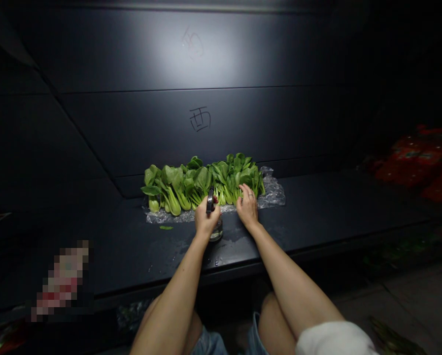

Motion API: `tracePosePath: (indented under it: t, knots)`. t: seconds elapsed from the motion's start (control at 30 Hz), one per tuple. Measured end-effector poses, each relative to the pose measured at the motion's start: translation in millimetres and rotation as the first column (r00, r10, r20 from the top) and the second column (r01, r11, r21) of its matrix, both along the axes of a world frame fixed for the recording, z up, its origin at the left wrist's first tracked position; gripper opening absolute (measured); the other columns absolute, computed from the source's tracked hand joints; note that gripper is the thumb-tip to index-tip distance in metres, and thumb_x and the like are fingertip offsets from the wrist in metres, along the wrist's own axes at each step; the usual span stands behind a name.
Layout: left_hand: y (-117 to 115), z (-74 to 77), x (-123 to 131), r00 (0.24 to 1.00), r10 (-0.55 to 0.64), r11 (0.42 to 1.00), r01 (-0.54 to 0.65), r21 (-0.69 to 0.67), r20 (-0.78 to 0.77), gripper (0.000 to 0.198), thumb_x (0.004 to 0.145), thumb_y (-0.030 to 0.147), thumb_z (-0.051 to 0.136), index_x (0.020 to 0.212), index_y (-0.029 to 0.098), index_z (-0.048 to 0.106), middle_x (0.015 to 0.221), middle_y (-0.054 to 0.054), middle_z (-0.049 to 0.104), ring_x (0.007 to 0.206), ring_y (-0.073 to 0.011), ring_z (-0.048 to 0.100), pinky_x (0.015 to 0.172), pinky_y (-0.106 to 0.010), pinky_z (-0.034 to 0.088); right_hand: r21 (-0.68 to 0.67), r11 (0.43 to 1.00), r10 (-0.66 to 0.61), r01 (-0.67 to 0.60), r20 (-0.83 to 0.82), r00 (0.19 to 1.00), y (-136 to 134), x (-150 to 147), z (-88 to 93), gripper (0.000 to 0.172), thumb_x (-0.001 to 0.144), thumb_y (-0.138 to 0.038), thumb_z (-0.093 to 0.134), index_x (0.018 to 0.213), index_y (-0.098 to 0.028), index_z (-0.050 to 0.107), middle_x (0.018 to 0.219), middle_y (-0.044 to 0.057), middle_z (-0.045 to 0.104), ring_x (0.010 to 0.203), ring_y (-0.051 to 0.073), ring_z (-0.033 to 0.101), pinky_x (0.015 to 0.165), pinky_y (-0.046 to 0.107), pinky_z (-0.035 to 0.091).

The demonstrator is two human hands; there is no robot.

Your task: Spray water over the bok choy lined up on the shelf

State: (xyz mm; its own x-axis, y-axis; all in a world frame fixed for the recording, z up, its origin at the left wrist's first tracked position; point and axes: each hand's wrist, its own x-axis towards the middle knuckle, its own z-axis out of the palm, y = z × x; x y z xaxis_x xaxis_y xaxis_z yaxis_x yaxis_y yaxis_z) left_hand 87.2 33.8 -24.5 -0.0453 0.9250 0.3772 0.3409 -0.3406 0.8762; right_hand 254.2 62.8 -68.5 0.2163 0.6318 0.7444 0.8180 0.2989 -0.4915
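Note:
A row of green bok choy (191,185) lies on a clear plastic sheet (274,195) on a dark shelf (317,207). My left hand (207,218) is closed around a small spray bottle (212,217) that stands on the wet shelf just in front of the greens. My right hand (248,207) rests with fingers spread on the bok choy at the right end of the row; a ring shows on one finger.
A dark panelled back wall (206,123) with a handwritten mark rises behind the shelf. Red packaged goods (424,162) sit at the far right. A small green leaf scrap (166,228) lies on the shelf. Floor shows at lower right.

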Motion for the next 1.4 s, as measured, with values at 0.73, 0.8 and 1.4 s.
tracePosePath:
  t: [0.73,0.8,1.4]
  knots:
    - [0.8,1.0,3.2,0.998,-0.046,0.999,0.046,-0.012,0.049,0.019,0.074,0.022,0.057,0.092,0.020,0.063,0.073,0.000,0.068,0.061,-0.0160,0.067,0.063,-0.026,0.049,0.009,1.000,-0.016,0.016,0.006,1.000,-1.8,8.3,-2.0,0.048,0.087,-0.012,0.039,0.133,-0.009,0.054,0.138,0.019,0.054,0.132,0.025,0.046,0.113,0.045,0.040]
    - [1.7,0.3,3.8,0.999,-0.028,1.000,0.028,0.000,0.027,0.020,0.074,0.021,0.057,0.092,0.020,0.064,0.074,0.000,0.068,0.063,-0.0160,0.066,0.064,-0.025,0.049,0.010,1.000,-0.021,0.021,0.004,1.000,-2.2,10.5,-2.6,0.048,0.087,-0.012,0.039,0.133,-0.011,0.054,0.138,0.018,0.054,0.132,0.024,0.047,0.112,0.045,0.040]
    - [-0.5,6.8,14.2,0.998,-0.046,0.998,0.048,0.028,-0.051,0.018,0.073,0.022,0.057,0.090,0.021,0.064,0.071,0.000,0.066,0.063,-0.0160,0.064,0.062,-0.024,0.047,0.023,0.997,-0.071,0.071,-0.007,0.997,-3.9,27.2,-5.4,0.048,0.086,-0.011,0.039,0.132,-0.011,0.054,0.137,0.018,0.055,0.131,0.025,0.048,0.110,0.046,0.041]
